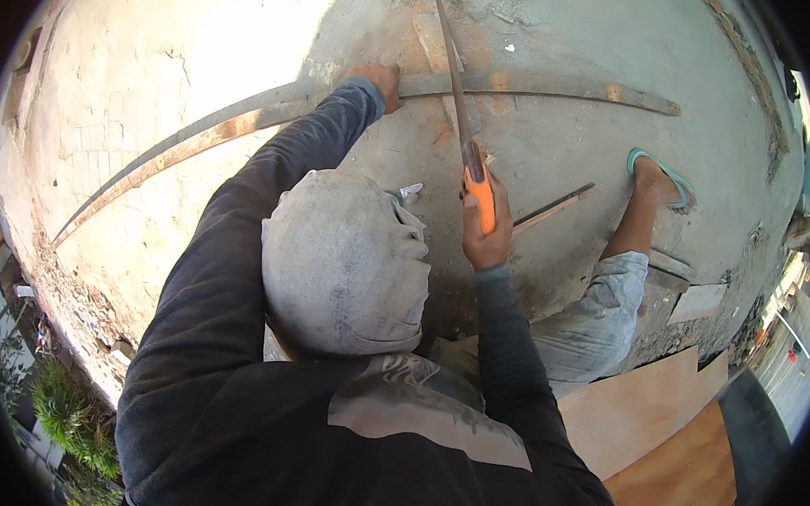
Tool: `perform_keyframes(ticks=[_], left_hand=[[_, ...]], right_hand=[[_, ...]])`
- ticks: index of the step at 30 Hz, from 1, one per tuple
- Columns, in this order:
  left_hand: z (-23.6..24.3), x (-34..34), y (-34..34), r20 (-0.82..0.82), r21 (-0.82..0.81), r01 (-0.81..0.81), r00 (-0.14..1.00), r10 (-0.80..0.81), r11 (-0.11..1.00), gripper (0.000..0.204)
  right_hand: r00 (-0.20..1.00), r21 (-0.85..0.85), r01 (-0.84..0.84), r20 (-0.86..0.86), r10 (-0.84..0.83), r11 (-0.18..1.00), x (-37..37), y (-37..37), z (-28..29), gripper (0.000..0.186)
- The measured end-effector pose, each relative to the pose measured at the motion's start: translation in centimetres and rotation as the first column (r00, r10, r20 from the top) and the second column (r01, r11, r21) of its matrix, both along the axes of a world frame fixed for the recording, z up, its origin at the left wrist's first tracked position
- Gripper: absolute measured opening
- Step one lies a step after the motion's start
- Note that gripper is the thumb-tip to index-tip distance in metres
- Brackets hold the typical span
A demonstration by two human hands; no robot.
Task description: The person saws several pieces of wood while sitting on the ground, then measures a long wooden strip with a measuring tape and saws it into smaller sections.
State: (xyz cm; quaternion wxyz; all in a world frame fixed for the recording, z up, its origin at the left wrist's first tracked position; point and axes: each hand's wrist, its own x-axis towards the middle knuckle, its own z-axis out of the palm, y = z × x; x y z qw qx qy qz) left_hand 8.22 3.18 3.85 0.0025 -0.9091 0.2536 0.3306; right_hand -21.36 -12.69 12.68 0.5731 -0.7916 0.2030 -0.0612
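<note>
My right hand [487,237] is wrapped round the orange handle of a handsaw [478,198]. Its long, narrow blade points away from me and crosses a long wooden strip [560,85] lying on the ground. To the left of the blade, my left hand [377,83] is closed over the same strip, bearing down on it; its fingertips are partly hidden. A short wooden piece [432,40] lies crosswise beneath the strip, near the blade. Whether the teeth have cut into the wood I cannot tell.
Grey cloth covers my bent knee [345,259] between my arms. My other leg stretches right, its foot in a green flip-flop [681,190]. A thin dark stick [554,206] lies by my right hand. Brown sheets [644,412] lie lower right; plants [71,414] grow lower left.
</note>
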Motion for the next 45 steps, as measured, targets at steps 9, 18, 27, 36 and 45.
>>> perform_keyframes(ticks=[9, 18, 27, 36, 45], left_hand=[[0.7, 2.1, -0.2, -0.088, -0.037, 0.029, 0.996, -0.032, 0.999, 0.068], [-1.0, 2.7, 0.0, -0.103, -0.066, -0.012, 0.995, 0.005, 0.998, 0.068], [0.1, 2.3, -0.4, -0.158, -0.022, 0.002, 0.987, -0.006, 1.0, 0.07], [-1.8, 3.6, 1.1, -0.146, -0.128, 0.03, 0.988, -0.049, 0.991, 0.068], [0.8, 0.0, -0.6, -0.04, 0.07, 0.061, 0.997, -0.058, 0.996, 0.068]], right_hand=[[0.997, -0.072, -0.03, -0.072, 0.024, 0.997, -14.7, 0.9, 3.6, 0.053], [0.997, -0.101, -0.013, 0.078, 0.02, 0.995, 2.7, 1.2, 0.0, 0.05], [0.999, -0.027, -0.001, -0.035, 0.0, 1.0, -7.3, 1.0, 1.6, 0.052], [0.997, -0.029, -0.036, -0.067, 0.034, 0.999, -10.5, 1.4, 2.9, 0.053], [0.995, -0.085, 0.013, 0.104, -0.004, 0.996, 5.3, -0.2, -0.2, 0.047]])
